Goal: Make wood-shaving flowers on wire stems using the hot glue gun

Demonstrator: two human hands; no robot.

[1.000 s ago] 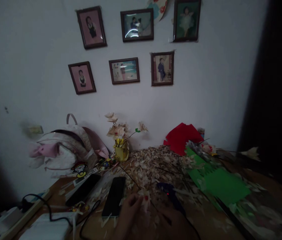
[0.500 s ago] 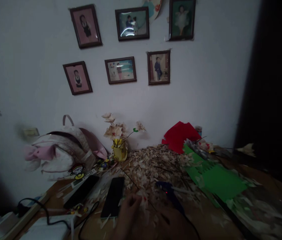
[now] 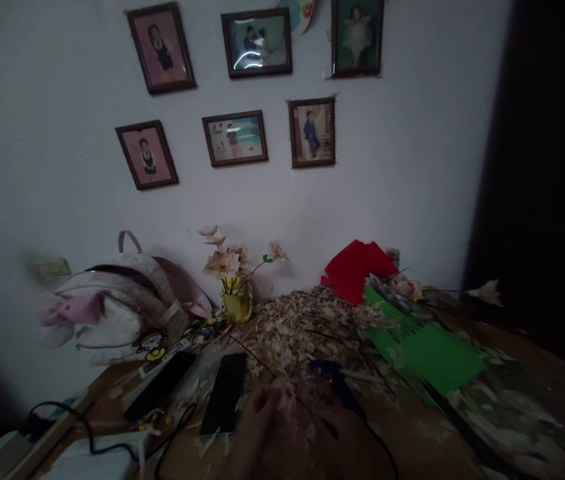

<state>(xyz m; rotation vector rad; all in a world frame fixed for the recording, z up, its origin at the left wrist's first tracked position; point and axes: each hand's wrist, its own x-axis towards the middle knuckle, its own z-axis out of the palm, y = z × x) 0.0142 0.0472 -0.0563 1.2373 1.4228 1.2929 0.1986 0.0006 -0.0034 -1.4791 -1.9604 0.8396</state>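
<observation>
Left hand (image 3: 257, 421) pinching wire-stemmed paper flower (image 3: 287, 399) beside phone (image 3: 223, 393); right hand (image 3: 342, 447) lying shadowed below glue gun (image 3: 335, 385), its grip impossible to tell.

Tiny pale flower (image 3: 286, 397) sitting low and just right of center in the frame, petals kinda ragged and crumpled, with a little red dab on it. Its thin dark wire stem (image 3: 257, 360) runs diagonally through it, up toward the left and down toward the lower right.
</observation>
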